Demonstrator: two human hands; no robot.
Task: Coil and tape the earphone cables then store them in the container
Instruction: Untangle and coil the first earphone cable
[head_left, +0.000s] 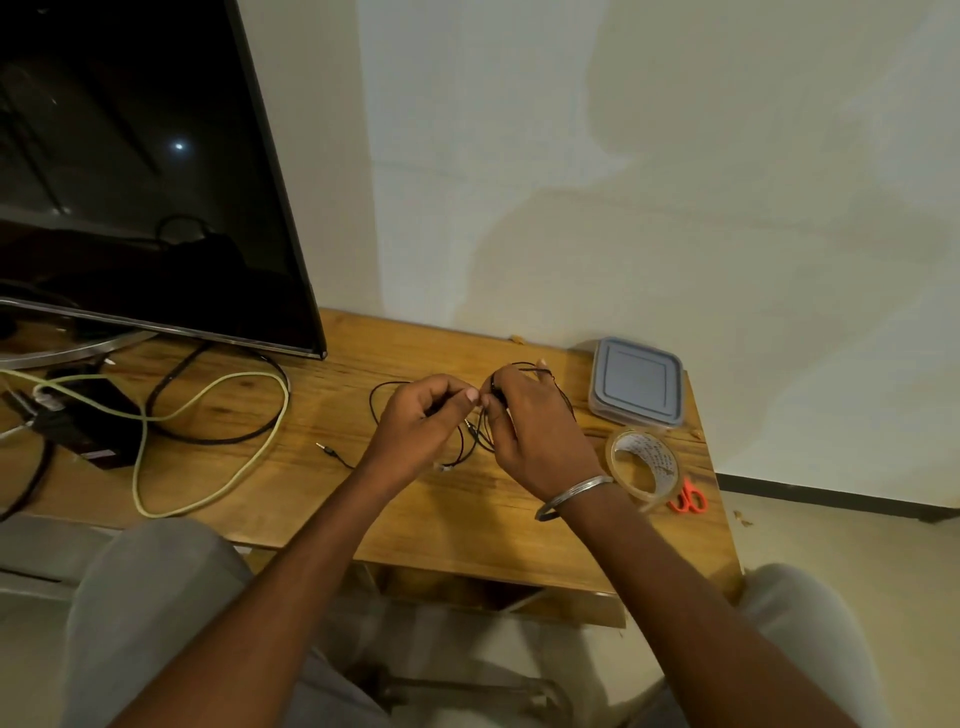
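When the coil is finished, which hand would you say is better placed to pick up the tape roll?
Probably the right hand: the tape roll lies just beside its wrist, while the left hand would have to cross over. The earphone cable it holds would pass left first.

Warm wood, black wire, one dash of orange

The table (415, 519) is honey-brown with darker grain streaks. At mid-frame the earphone cable (375, 402) is thin and black. On the right, the container (636, 382) has a grey-blue lid over a clear base. Below it, the tape roll (652, 454) is clear with a whitish liner bearing dark print, and the scissors (688, 499) are bright orange. At left lies a pale yellow-green cord (136, 470) crossing a thick black cord (218, 441). The screen (130, 182) at upper left is glossy black with a silver lower edge. The wall (675, 182) is cream, the bangle (571, 493) silver and the trousers (145, 597) light grey.
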